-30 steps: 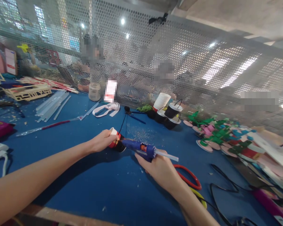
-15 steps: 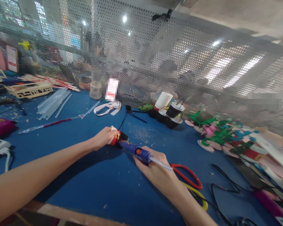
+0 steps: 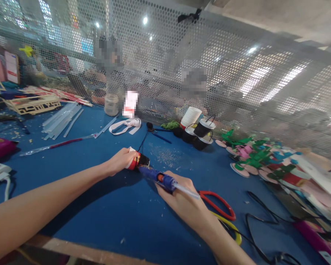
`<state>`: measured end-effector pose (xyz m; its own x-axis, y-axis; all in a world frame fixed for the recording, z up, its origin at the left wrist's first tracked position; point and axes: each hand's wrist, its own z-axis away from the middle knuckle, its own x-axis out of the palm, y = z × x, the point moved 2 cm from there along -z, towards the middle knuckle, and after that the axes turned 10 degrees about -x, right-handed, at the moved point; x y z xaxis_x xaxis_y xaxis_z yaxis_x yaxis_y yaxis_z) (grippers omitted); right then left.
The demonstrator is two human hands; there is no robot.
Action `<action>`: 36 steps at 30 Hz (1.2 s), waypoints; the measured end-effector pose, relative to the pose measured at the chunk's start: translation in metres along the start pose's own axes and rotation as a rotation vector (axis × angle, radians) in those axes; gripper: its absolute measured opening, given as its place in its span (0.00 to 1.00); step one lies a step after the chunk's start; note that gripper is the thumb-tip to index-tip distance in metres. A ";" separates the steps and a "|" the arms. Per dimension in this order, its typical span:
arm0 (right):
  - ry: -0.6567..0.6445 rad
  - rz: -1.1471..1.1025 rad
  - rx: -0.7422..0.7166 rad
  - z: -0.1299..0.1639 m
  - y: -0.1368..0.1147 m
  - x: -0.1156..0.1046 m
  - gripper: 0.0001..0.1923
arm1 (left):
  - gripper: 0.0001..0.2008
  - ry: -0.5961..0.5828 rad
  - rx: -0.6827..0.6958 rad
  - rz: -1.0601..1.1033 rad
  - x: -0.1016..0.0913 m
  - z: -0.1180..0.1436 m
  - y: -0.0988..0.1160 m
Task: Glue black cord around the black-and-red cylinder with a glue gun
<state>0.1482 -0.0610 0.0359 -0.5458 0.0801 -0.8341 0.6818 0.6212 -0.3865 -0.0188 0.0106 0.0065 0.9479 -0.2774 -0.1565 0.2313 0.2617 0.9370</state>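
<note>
My left hand [image 3: 120, 162] is closed around a red paper cup [image 3: 132, 162], which lies tilted on its side with its white rim toward my palm. Black yarn [image 3: 143, 159] wraps the cup's far end, and a strand of it runs back across the table. In my right hand [image 3: 182, 191] is a blue hot glue gun [image 3: 157, 176], a clear glue stick [image 3: 186, 190] poking out of its back. The gun's nozzle is at the yarn-covered end of the cup; whether it touches cannot be made out.
Black-wrapped cups [image 3: 202, 134] and stacked white cups [image 3: 191, 117] stand at the back, before a perforated metal screen [image 3: 160, 66]. Glue sticks [image 3: 62, 119] lie left. Green and pink craft pieces [image 3: 248, 154] crowd the right. Red-handled pliers or scissors [image 3: 219, 202] and black cable [image 3: 260, 217] lie near my right forearm.
Almost nothing differs. The whole view shifts very slightly, while both hands keep the cup and the glue gun in the same position against each other.
</note>
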 end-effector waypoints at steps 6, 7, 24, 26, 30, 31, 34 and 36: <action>0.082 -0.036 0.090 -0.004 0.011 -0.004 0.06 | 0.11 0.004 0.065 -0.190 -0.001 0.002 0.000; 0.087 -0.045 0.108 -0.005 0.012 -0.005 0.07 | 0.12 0.004 0.078 -0.228 -0.001 0.003 0.000; 0.048 -0.237 0.378 -0.008 0.018 -0.008 0.12 | 0.12 -0.056 0.276 -0.493 -0.002 0.009 0.004; 0.052 -0.237 0.378 -0.007 0.018 -0.008 0.12 | 0.12 -0.059 0.289 -0.485 -0.002 0.011 0.005; 0.053 -0.244 0.391 -0.007 0.019 -0.007 0.11 | 0.12 -0.088 0.332 -0.518 -0.002 0.013 0.007; 0.049 -0.241 0.395 -0.008 0.019 -0.007 0.11 | 0.12 -0.097 0.340 -0.535 -0.002 0.012 0.006; 0.045 -0.235 0.401 -0.008 0.018 -0.008 0.11 | 0.12 -0.109 0.350 -0.555 -0.002 0.010 0.004; 0.047 -0.233 0.397 -0.007 0.018 -0.009 0.12 | 0.12 -0.100 0.346 -0.543 -0.003 0.009 0.002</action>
<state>0.1613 -0.0451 0.0393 -0.7220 0.0151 -0.6917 0.6669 0.2813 -0.6900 -0.0233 0.0040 0.0117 0.6872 -0.3754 -0.6220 0.5723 -0.2478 0.7817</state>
